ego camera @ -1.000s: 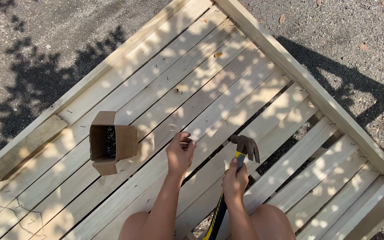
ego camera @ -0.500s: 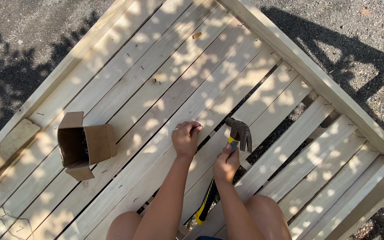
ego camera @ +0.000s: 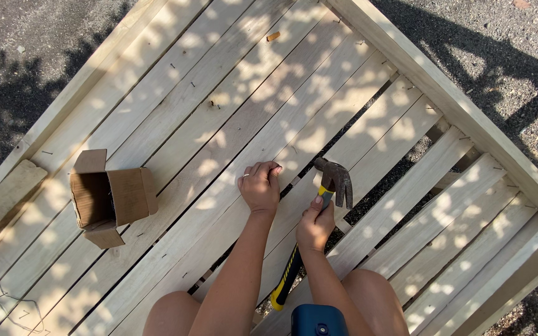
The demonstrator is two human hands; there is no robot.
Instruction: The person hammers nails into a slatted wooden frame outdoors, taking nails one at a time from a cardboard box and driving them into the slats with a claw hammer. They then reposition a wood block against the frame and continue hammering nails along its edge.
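Observation:
My right hand grips a claw hammer high on its neck, just below the dark steel head; the yellow and black handle runs back toward my knees. My left hand rests on a pale wooden slat with its fingers pinched together near the slat's edge, a little left of the hammer head. Whatever it pinches is too small to make out. Both hands are over a large slatted wooden frame lying on the ground.
An open brown cardboard box lies on its side on the slats to the left. Several small nails stick up from the boards. Gaps show between the slats at right. Gravel ground surrounds the frame. A short offcut board lies at far left.
The view has shifted, so box and hands sit differently in frame. My left hand has stayed pinched on the slat; the hammer head remains just right of it, close to the wood.

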